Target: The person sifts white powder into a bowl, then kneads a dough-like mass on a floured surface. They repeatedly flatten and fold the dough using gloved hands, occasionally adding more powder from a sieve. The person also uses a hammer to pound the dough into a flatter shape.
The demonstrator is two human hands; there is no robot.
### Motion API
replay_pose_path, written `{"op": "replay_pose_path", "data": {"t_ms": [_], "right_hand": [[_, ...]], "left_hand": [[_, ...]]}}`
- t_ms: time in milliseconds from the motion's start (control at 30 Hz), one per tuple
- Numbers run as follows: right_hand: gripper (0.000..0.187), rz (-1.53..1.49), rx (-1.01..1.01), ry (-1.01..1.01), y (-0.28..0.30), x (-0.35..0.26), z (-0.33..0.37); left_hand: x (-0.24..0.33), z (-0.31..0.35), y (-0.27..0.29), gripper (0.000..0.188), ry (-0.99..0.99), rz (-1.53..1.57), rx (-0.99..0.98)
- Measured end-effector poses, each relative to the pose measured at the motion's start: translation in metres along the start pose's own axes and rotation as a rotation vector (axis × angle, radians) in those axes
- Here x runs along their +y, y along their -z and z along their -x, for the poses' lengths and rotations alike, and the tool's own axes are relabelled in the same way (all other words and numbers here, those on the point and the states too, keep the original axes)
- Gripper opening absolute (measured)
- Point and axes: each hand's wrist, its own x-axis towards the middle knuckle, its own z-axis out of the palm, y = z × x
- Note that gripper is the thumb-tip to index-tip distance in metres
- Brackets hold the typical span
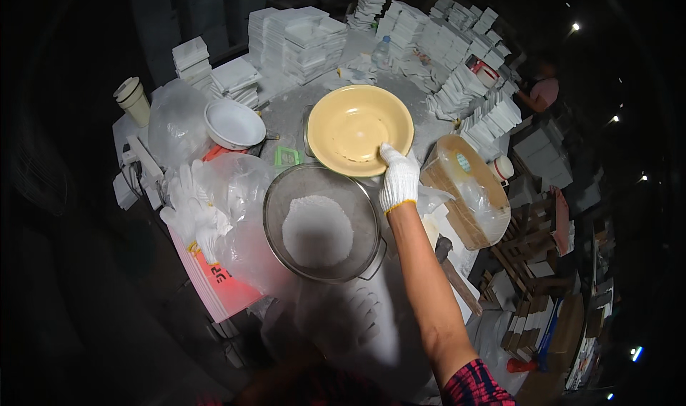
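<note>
My right hand [400, 177], in a white knitted glove with a yellow cuff edge, grips the near right rim of a yellow plastic basin [350, 131]. Only a few small dark specks show on the basin's inside. Just below the basin is a round metal-rimmed sieve [364, 224] with a loop handle on its right, holding a mound of white powder [318, 234]. A shadow falls across that powder. My left hand is out of the picture.
Loose white gloves [193, 206] lie on a clear plastic bag [250, 245] at left, near a white bowl [234, 125]. Stacked white tiles [296, 45] line the back. Right of my arm are a cardboard box [461, 206] and a hammer [457, 277]. Another person [544, 91] is at far right.
</note>
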Motion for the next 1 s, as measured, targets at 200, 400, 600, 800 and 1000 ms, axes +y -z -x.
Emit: {"op": "replay_pose_path", "data": {"t_ms": [200, 400, 600, 800, 1000], "right_hand": [[0.058, 0.165, -0.034, -0.112, -0.010, -0.001, -0.017], [0.054, 0.175, -0.129, -0.005, 0.051, 0.007, 0.035], [0.043, 0.834, 0.041, 0.070, 0.135, 0.019, 0.121], [0.039, 0.838, -0.166, -0.156, 0.132, 0.024, 0.147], [0.036, 0.616, -0.160, -0.300, 0.150, 0.036, 0.130]], "left_hand": [[0.006, -0.009, 0.007, 0.039, -0.013, 0.007, -0.033], [0.011, -0.015, 0.017, 0.037, -0.006, -0.006, -0.056], [0.005, -0.013, -0.004, 0.028, -0.065, 0.174, 0.060], [0.010, -0.016, -0.003, 0.024, 0.077, 0.113, -0.156], [0.040, -0.018, 0.066, 0.017, -0.072, 0.149, 0.076]]}}
